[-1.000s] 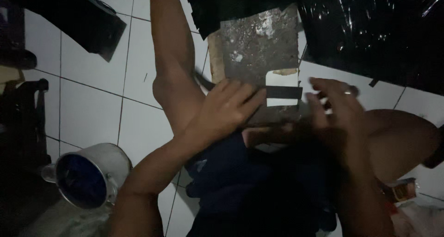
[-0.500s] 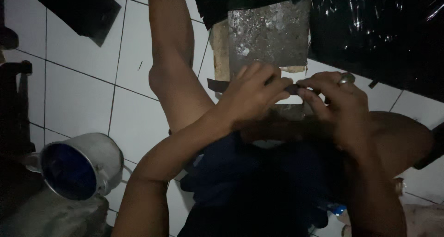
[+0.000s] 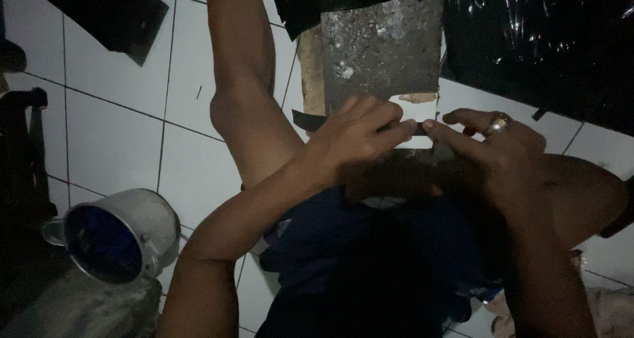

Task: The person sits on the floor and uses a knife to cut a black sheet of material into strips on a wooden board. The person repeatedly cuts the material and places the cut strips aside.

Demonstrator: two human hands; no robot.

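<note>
My left hand point(image 3: 360, 136) and my right hand point(image 3: 492, 143) meet over a small white card point(image 3: 417, 108) with a dark strip point(image 3: 307, 121) across it. Both pinch the card and strip at the near edge of a grey, speckled slab point(image 3: 383, 44) that lies on a wooden board point(image 3: 310, 74). The left fingers press the strip from the left, the right fingertips touch it from the right. A ring sits on a right-hand finger. My bare legs frame the slab on the white tiled floor point(image 3: 112, 140).
A metal mug point(image 3: 115, 236) with a blue inside lies on its side at the lower left. Black plastic sheeting point(image 3: 548, 41) covers the upper right, and another dark sheet point(image 3: 99, 8) lies at the upper left. Dark objects point(image 3: 20, 153) stand at the left edge.
Both hands have closed in on the white card and strip; a second ago the right hand hovered apart to the right. The view has shifted slightly.
</note>
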